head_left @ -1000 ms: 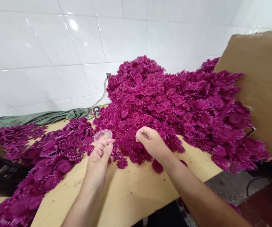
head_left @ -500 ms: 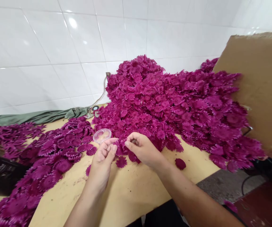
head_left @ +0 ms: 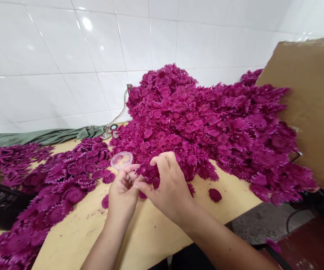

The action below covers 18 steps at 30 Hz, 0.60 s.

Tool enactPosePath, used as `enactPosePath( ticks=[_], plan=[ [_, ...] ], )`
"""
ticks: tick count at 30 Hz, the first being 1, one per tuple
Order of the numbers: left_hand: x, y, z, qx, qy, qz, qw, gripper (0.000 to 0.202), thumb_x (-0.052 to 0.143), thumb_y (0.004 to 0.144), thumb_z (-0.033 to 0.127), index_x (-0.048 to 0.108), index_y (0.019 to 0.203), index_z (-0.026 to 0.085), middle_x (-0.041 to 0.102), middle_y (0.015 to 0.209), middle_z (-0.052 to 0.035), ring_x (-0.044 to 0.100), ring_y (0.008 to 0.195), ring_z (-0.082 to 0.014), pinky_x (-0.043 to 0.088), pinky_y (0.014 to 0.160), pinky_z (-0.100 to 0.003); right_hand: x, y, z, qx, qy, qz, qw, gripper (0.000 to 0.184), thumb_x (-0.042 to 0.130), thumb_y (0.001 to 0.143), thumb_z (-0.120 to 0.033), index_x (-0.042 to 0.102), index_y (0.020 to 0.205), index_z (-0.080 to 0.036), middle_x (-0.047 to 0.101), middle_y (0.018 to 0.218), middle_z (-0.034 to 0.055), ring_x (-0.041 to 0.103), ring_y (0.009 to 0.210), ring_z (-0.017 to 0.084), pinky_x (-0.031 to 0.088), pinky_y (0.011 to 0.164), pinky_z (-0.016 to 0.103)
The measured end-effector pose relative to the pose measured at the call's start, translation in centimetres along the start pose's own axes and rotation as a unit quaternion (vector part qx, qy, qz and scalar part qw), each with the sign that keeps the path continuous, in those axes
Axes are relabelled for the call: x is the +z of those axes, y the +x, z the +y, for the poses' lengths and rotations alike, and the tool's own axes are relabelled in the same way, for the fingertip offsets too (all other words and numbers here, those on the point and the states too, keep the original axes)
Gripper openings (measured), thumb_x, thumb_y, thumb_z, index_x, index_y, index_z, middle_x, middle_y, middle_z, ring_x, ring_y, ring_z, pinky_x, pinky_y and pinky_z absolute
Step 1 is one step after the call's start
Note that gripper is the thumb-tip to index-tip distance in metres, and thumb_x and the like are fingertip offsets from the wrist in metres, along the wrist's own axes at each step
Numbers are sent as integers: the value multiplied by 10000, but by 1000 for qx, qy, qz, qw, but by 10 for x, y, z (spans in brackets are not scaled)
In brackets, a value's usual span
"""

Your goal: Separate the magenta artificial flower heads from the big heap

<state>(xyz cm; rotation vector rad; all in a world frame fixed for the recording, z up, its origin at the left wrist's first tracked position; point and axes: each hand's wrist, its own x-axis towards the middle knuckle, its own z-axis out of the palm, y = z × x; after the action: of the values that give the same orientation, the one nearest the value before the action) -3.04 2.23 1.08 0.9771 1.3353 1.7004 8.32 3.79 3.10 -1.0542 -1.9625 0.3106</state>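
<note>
My left hand [head_left: 124, 189] is closed in a pinch at the edge of a magenta artificial flower [head_left: 148, 171] with fringed petals. From the other side my right hand [head_left: 169, 187] curves round the same flower, its thumb touching the left fingertips and its index finger bent over the petals. Part of the flower is hidden behind the right hand. Just beyond the left fingertips stands a small clear plastic tub [head_left: 121, 160] with something pale inside. A single dark magenta petal disc [head_left: 215, 195] lies on the board to the right of my hands.
A tall heap of magenta flowers [head_left: 178, 112] rises against the white tiled wall [head_left: 66, 45]. Flat petal discs [head_left: 66, 187] spread over the yellow board [head_left: 156, 236] at left, beside a black box [head_left: 4, 206]. Cardboard [head_left: 314, 112] stands at right; green cloth [head_left: 38, 137] lies behind.
My right hand has turned and come left, so its thumb now meets my left fingers and its fingers arch over the flower. The left hand stays almost in place.
</note>
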Motion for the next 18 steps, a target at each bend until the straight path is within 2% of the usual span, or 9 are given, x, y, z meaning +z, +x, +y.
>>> enactPosePath(
  ticks=[5,7,11,15,18],
  plan=[
    [3,-2,3,-22,6,34,999,314,752,414,277,587,658,168,592,554,23,564,576,-131,458,569,-241,4,7,10,50,64,-121,989,163,566,739,-317,501,687,-176,525,740,20,471,676,141,376,629,284],
    [3,-2,3,-13,21,26,999,303,747,440,308,610,671,167,622,602,4,575,615,-140,462,601,-249,6,10,15,56,96,-114,987,169,497,790,-252,503,640,-175,537,694,11,468,651,125,365,624,266],
    [0,-2,1,-18,44,26,999,324,747,468,342,640,706,151,632,616,3,544,582,-120,443,583,-234,7,10,21,64,132,-84,986,135,462,797,-162,544,690,-177,571,703,13,482,641,117,362,611,251],
    [-1,-3,1,-24,36,14,999,349,760,474,376,646,713,149,642,647,0,547,614,-122,446,616,-232,7,9,22,57,62,-60,995,228,477,791,-183,447,565,-183,510,615,1,422,575,114,306,564,263],
    [0,-4,2,-36,23,-28,999,360,731,541,416,653,763,144,645,677,-13,567,652,-139,454,638,-246,9,8,21,36,-1,-39,999,275,497,778,-194,377,530,-189,475,591,-1,404,584,122,283,578,277]
  ],
)
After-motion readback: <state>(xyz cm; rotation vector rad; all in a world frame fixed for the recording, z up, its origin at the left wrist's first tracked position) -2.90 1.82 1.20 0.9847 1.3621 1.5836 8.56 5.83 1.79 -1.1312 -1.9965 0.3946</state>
